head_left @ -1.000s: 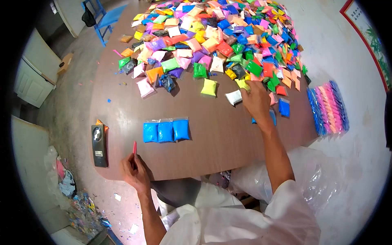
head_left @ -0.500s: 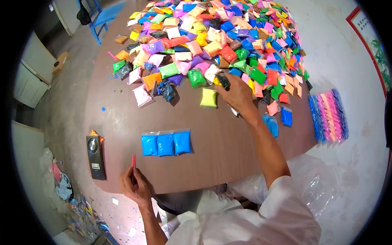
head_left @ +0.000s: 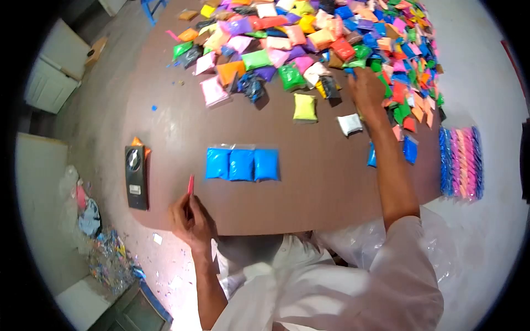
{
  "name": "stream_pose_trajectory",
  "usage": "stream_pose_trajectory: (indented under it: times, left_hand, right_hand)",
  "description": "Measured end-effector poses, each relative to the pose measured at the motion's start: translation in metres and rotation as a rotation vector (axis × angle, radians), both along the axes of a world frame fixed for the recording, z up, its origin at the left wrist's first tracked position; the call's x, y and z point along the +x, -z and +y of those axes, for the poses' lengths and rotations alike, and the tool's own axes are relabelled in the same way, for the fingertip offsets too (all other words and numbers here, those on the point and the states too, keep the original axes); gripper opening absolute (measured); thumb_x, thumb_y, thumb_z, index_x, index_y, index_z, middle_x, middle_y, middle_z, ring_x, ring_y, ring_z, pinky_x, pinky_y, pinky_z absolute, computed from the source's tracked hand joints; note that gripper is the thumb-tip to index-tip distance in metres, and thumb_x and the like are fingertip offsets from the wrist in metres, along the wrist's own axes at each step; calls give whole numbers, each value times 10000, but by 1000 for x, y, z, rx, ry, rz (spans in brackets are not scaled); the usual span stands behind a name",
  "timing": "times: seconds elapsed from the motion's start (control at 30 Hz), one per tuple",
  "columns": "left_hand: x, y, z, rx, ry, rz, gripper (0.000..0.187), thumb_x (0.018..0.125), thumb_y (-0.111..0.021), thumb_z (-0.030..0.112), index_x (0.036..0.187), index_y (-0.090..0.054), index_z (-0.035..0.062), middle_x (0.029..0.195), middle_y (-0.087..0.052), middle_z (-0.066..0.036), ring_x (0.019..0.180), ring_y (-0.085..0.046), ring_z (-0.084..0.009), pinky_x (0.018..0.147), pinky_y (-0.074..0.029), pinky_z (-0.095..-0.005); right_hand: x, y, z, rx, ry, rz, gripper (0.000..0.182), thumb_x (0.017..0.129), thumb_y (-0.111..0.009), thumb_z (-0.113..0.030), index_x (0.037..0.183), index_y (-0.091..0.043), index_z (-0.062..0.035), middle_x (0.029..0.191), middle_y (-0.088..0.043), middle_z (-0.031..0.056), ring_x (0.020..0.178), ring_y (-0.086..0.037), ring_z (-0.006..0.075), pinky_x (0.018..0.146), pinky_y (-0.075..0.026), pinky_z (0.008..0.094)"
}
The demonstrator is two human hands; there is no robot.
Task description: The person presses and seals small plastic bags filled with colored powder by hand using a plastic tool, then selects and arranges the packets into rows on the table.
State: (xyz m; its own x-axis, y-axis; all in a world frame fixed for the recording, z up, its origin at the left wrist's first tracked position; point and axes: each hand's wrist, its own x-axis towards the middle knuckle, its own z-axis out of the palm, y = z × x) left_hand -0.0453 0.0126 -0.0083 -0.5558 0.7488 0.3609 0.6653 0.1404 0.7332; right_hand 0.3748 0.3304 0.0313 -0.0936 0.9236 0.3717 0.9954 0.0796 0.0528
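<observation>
Leaving the black packet (head_left: 330, 87) behind, the right hand (head_left: 367, 94), freed for another, reaches a blue packet (head_left: 354, 63), finger grip unclear; the left hand (head_left: 190, 223) pinches a red stick (head_left: 191, 185).

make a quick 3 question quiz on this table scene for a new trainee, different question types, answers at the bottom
1. Multiple choice: where is the right hand?
A) in the lap
B) at the near edge of the packet heap
C) on the bundled packets at far right

2. Count: how many blue packets lie side by side in the row to the right of the black phone?

3. True or false: the left hand holds a thin red object.

Key:
1. B
2. Three
3. True
</observation>
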Motion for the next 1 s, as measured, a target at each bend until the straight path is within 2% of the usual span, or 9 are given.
stream_pose_trajectory:
  times: [0.23,0.37,0.43,0.5,0.57,0.7,0.77,0.9,1.0]
  left_hand:
    - [4,-8,5,50,12,23,76,964,-740,12,1035,-730,-10,915,-676,-121,767,-646,-215,690,-524,-328]
    - [2,-8,5,77,42,89,76,963,-746,21,1028,-727,-14,897,-671,-124,756,-635,-216,681,-518,-328]
    - [0,-3,5,84,44,109,75,967,-743,24,1030,-726,-14,897,-670,-122,755,-636,-214,681,-518,-328]
    - [-3,-2,4,88,52,126,74,971,-739,28,1031,-726,-14,897,-669,-120,755,-636,-212,681,-519,-327]
    - [1,-2,2,58,40,53,73,981,-732,39,1037,-725,-7,901,-668,-112,748,-631,-210,677,-517,-330]
    - [-1,-1,2,85,58,67,77,989,-729,54,1047,-725,4,907,-669,-101,746,-630,-205,677,-516,-326]
    - [-2,-4,3,119,76,145,80,989,-734,65,1045,-724,10,913,-669,-99,751,-635,-205,683,-521,-325]
    - [2,-8,1,58,54,112,77,990,-733,71,1041,-722,15,924,-673,-100,763,-646,-213,692,-531,-332]
    - [0,-6,1,71,53,165,72,987,-734,70,1039,-721,21,936,-677,-101,770,-652,-225,698,-537,-345]
  right_hand:
    - [-17,-44,-59,262,-30,315,236,972,-659,-281,987,-721,-53,945,-703,145,863,-706,357,734,-554,488]
    - [-29,-69,-139,70,-100,531,181,899,-735,-175,868,-636,-26,974,-712,147,870,-703,336,770,-551,445]
    - [-43,-77,-183,81,-210,497,214,872,-758,-154,823,-597,-21,973,-707,150,845,-704,334,753,-548,438]
    - [-69,-92,-222,-139,-96,620,268,862,-783,-190,788,-584,-27,948,-710,142,805,-700,341,728,-550,442]
    - [-76,-67,-247,-341,-163,440,247,890,-774,-231,817,-641,-36,931,-722,131,801,-716,346,716,-563,438]
    - [-79,-50,-261,-369,-215,566,162,937,-737,-179,954,-723,-18,888,-717,161,729,-678,268,639,-518,386]
    - [-71,-44,-267,-340,-177,655,188,959,-715,-172,1077,-746,-30,935,-726,167,774,-708,276,672,-548,375]
    - [-67,-49,-277,-358,-67,794,248,925,-732,-223,1119,-747,-70,1040,-738,153,891,-726,350,807,-576,440]
    - [-65,-33,-282,-324,-250,694,312,901,-743,-205,1188,-735,-81,1084,-732,156,945,-711,353,847,-563,450]
